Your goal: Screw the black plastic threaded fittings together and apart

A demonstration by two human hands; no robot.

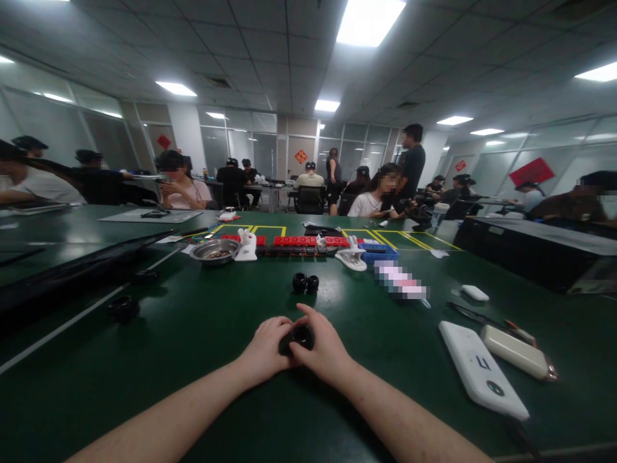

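My left hand (264, 350) and my right hand (324, 347) meet over the green table (193, 334), both curled around one small black round part (301, 336) held between them. Its dark ring-like top shows between my fingers. Two more black round parts (305, 283) sit side by side on the table a little beyond my hands. Another black round piece (124, 307) lies far to the left.
A white power bank (482, 379), a beige device (518, 352) and a thin tool (486, 317) lie at the right. Farther back are a metal bowl (214, 250), red strips (308, 241), a blue tray (380, 253) and white holders. Several people sit at tables around the room.
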